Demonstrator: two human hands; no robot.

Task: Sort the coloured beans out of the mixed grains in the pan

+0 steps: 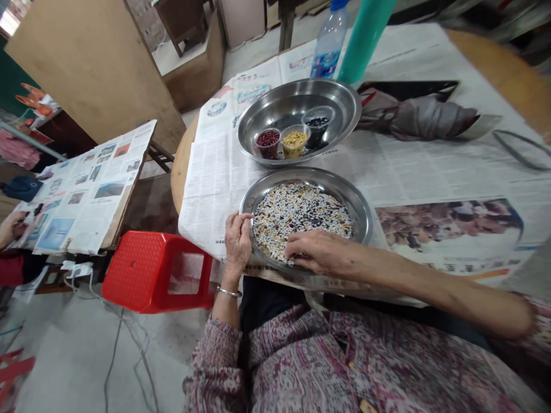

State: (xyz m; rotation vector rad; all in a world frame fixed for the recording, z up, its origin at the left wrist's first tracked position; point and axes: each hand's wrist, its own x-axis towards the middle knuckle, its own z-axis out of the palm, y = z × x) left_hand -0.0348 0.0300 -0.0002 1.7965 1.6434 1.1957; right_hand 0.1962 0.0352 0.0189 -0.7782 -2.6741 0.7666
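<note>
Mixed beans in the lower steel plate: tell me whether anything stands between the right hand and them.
Nothing visible does. The right hand already lies on the mixed beans, its fingertips among them. The left hand rests on the rim of the steel plate, off to one side.

1. A round table [183, 172] is covered with newspaper [224, 183].
2. On it, nearest the person, sits a steel tray [360, 215] holding a layer of mixed beans and grains [301, 215].
3. Directly behind it, just apart, sits a second steel tray [297, 92], with three small cups [295, 141] inside.
4. Left hand [238, 244]: on the near rim of the front tray.
5. Right hand [321, 252]: on the beans and grains, to the right of the left hand.
6. Right of the rear tray: a folded umbrella [419, 117].
7. Behind the rear tray: a plastic bottle [330, 40], beside a cylindrical flask [365, 34].
8. Left of the table: a plastic stool [155, 269] on the floor, before a newspaper-covered board [86, 189].
</note>
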